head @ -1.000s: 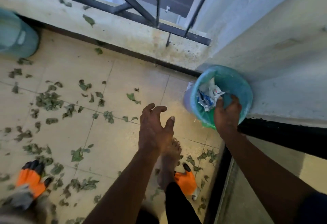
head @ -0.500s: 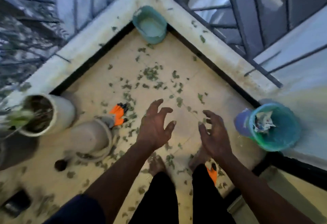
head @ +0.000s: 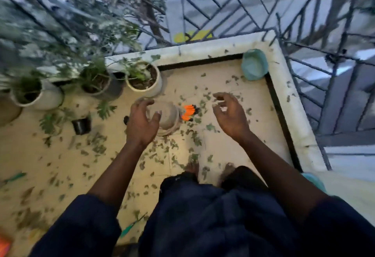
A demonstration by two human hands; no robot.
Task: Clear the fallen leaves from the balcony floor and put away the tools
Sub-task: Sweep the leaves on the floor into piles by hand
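Several green fallen leaves (head: 194,141) lie scattered over the beige tiled balcony floor (head: 233,151). My left hand (head: 141,123) hovers above an empty beige pot (head: 167,117), fingers loosely spread, holding nothing. My right hand (head: 230,114) hangs over the leaves, fingers loosely curled and empty. An orange glove (head: 188,111) with black fingertips lies on the floor between my hands, beside the pot. A green-handled tool (head: 132,225) lies near my left sleeve, and another green tool (head: 15,177) lies at the far left. My bare feet stand among the leaves.
Three potted plants (head: 142,78) stand along the left parapet, with a small black pot (head: 81,125) in front. A teal basin (head: 253,67) sits in the far corner. The white parapet (head: 292,98) and metal railing (head: 324,70) bound the floor. A teal bin edge (head: 313,181) shows at right.
The view has swung left, away from the teal bin. My right hand left the bin's rim; both hands now hover empty over the leafy floor near the pot and glove.
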